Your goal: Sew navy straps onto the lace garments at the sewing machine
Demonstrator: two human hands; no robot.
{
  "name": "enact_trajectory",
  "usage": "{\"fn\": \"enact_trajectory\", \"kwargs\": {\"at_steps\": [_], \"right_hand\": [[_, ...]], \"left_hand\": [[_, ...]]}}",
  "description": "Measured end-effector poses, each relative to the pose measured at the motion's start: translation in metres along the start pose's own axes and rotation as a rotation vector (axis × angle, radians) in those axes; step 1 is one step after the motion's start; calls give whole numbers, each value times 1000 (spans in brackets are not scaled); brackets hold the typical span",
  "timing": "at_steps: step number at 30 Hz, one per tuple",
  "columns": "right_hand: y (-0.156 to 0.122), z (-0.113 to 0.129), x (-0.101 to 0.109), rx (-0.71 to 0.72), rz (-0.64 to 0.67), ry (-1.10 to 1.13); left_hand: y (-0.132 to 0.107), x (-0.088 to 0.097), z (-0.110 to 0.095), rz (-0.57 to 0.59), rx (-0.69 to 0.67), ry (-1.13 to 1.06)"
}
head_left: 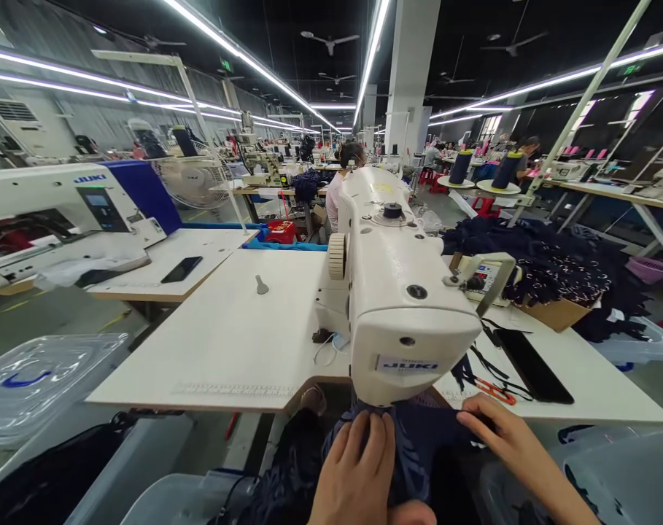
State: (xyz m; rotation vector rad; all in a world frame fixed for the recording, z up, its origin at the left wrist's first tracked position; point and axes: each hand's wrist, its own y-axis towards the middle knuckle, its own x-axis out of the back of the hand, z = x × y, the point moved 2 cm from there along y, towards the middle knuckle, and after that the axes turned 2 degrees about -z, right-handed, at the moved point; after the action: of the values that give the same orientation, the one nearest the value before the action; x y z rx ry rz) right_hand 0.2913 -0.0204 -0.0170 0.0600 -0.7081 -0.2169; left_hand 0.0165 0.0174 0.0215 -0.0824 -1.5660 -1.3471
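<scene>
A white sewing machine (402, 292) stands on the white table (227, 343) right in front of me. Dark navy fabric (419, 445) lies under its head at the near edge. My left hand (358, 474) presses flat on the fabric just below the machine head. My right hand (500, 430) rests on the fabric's right side, fingers stretched toward the needle area. The needle itself is hidden behind the machine head.
Orange-handled snips (495, 392) and a black strip (533, 364) lie on the table at right. A cardboard box of dark pieces (555, 281) sits behind them. A phone (181, 269) lies on the left table. Plastic bins (36, 372) stand nearby; other people work farther back.
</scene>
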Motion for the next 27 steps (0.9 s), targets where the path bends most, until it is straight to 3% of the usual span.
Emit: {"fn": "enact_trajectory", "kwargs": {"at_steps": [4, 8, 14, 17, 20, 23, 25, 27], "right_hand": [[-15, -23, 20, -141, 87, -9], [-26, -18, 28, -304, 159, 190], [-20, -7, 24, -421, -62, 498], [-16, 7, 12, -461, -95, 695], [-13, 35, -4, -393, -93, 722], [-4, 66, -28, -254, -2, 667], [4, 80, -46, -167, 33, 608], [11, 86, -60, -104, -10, 484]], "left_hand": [[-9, -9, -8, 63, 16, 21], [-9, -12, -15, 106, 32, 30], [-4, -9, -18, -104, 79, 14], [-10, -3, -9, -41, 87, -5], [-21, 3, 10, 17, 222, -6], [-31, 7, 28, -1, 376, 108], [-32, 7, 31, -16, 298, 154], [-29, 5, 27, 9, 57, 118]]}}
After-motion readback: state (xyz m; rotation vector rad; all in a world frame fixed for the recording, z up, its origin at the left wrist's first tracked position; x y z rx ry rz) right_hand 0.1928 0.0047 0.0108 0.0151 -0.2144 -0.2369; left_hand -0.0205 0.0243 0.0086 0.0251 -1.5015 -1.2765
